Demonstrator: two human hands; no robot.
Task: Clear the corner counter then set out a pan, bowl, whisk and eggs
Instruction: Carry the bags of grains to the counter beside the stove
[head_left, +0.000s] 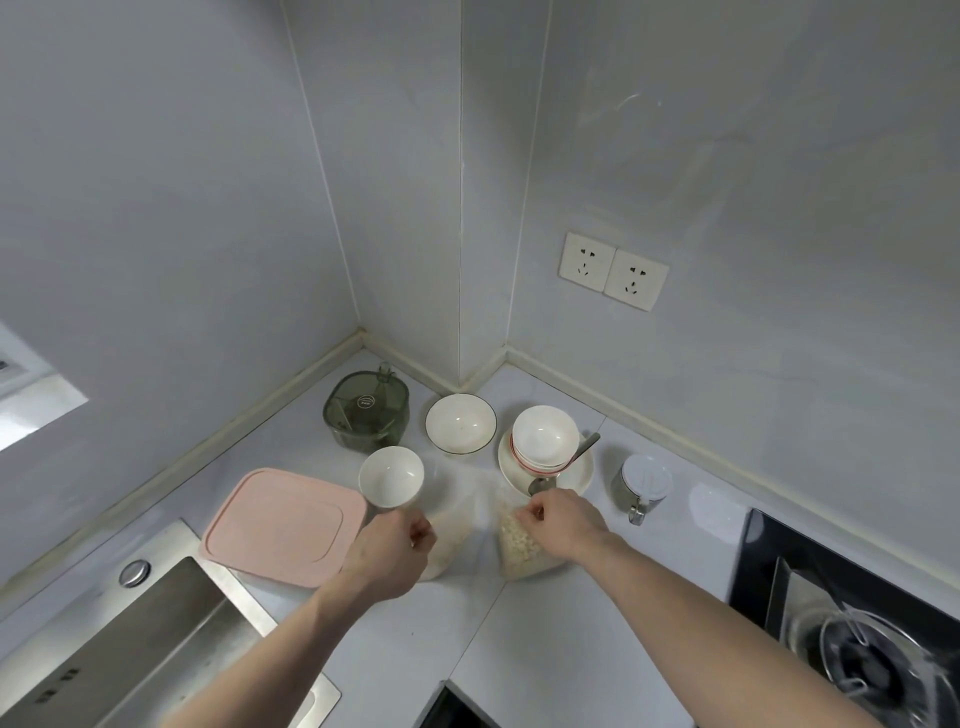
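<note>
Two bare forearms enter from the bottom edge, one on each side. No sleeve shows on either arm; both are uncovered from the frame's edge up to the wrist. The left hand (387, 553) wears no glove, ring, watch or band that can be seen. The right hand (563, 522) is likewise bare, with nothing at its wrist. Both forearms are slim and taper towards the wrists. Nails are too small to make out.

The pale counter (545, 623) carries a green lidded container (367, 411) in its back corner, a dark-rimmed bowl (460, 423), a small white bowl (390, 476), a pink lid (283, 526), a plate (545, 470) beneath stacked bowls, two clear bags (522, 545) and a lidded jar (644, 484).
</note>
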